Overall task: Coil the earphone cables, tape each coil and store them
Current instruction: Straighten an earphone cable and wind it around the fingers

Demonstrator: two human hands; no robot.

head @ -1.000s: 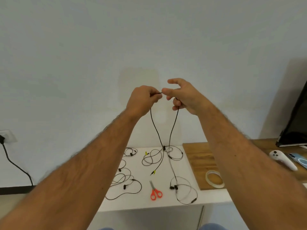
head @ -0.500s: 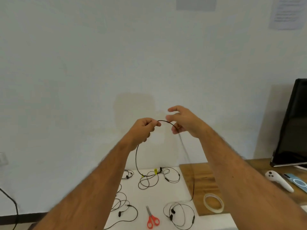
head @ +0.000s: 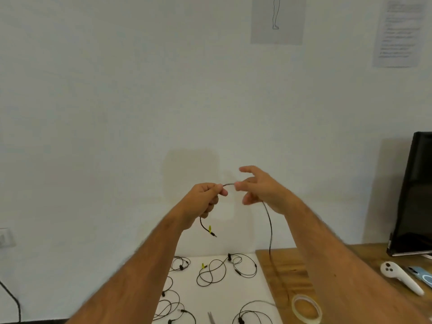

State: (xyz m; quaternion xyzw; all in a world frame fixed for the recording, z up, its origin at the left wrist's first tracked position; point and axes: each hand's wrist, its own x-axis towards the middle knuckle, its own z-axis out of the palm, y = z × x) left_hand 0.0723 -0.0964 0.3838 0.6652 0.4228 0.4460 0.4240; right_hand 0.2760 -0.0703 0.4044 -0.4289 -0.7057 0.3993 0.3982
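I hold a black earphone cable (head: 270,226) up in front of the wall. My left hand (head: 203,199) grips it near the plug end, and the short tail with its yellow-marked jack (head: 211,231) dangles below the fist. My right hand (head: 261,189) pinches the cable a little to the right, other fingers spread. From there the cable drops in a long arc down to the wooden board (head: 284,274). A roll of clear tape (head: 306,308) lies on that board. Several loose earphones (head: 225,268) lie on the white table (head: 259,291).
Scissors (head: 211,318) poke in at the bottom edge. A white controller (head: 401,277) and a blue-ringed device (head: 422,274) lie on the wooden desk at right, under a black monitor (head: 415,195). Papers hang on the wall. A wall socket and black cord sit far left.
The view tilted upward and my hands sit lower in frame. The jack end, earlier down by the table, now dangles just below my left hand; the cable between the hands is shorter.
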